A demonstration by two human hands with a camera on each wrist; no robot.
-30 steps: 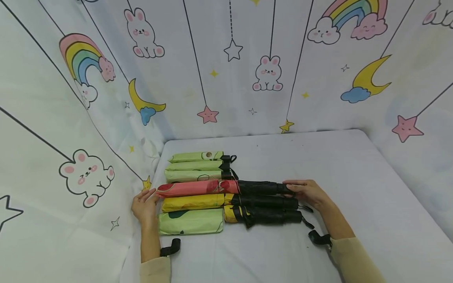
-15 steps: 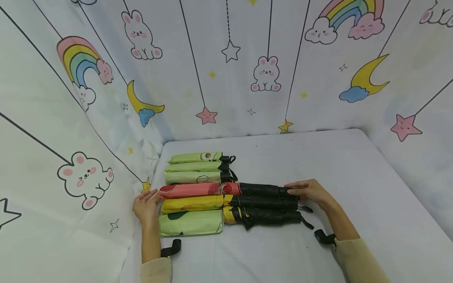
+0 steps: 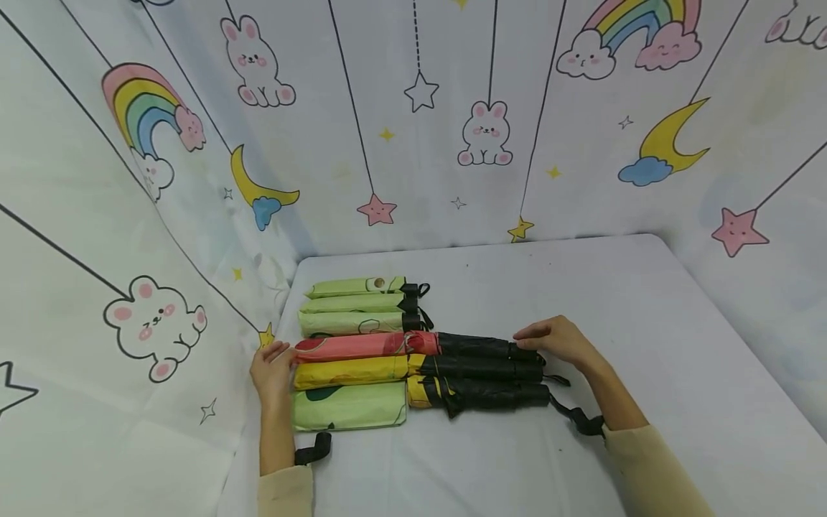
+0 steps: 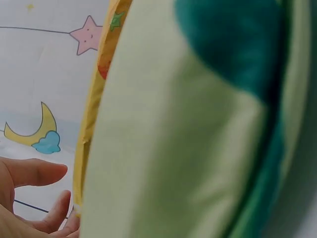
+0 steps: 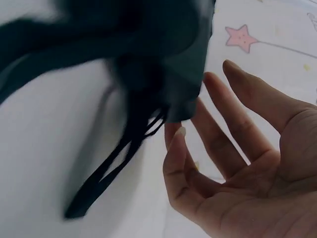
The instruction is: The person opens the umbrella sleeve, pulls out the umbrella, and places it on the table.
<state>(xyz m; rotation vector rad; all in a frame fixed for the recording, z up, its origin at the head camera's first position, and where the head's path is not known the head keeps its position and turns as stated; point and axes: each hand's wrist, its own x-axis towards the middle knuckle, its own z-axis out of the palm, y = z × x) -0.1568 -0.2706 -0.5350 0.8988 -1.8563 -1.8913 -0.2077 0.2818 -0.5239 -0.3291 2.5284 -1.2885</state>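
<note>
In the head view a red-and-black folded umbrella (image 3: pixel 368 346) lies across the table, above a yellow-and-black one (image 3: pixel 352 372). Below these, a light green cloth sleeve (image 3: pixel 349 406) lies end to end with a black bundle that has a yellow end (image 3: pixel 491 396). My left hand (image 3: pixel 273 368) is at the red umbrella's left end, fingertips by its tip; whether they touch cannot be told. Over the black right end is my right hand (image 3: pixel 561 340), its thumb and fingers spread apart. The right wrist view shows loose fingers (image 5: pixel 237 134) beside a dark end with a hanging strap (image 5: pixel 106 171).
Several things lie on the white table (image 3: pixel 620 301): behind the red umbrella are three shorter light green folded umbrellas (image 3: pixel 354 304) with black ends. A white printed curtain (image 3: pixel 426 172) stands behind and at the sides. Black camera mounts (image 3: pixel 314 450) sit on both wrists.
The red umbrella's left end has shifted slightly right, and my left hand has moved right with it. My right hand has loosened from the black end and risen a little.
</note>
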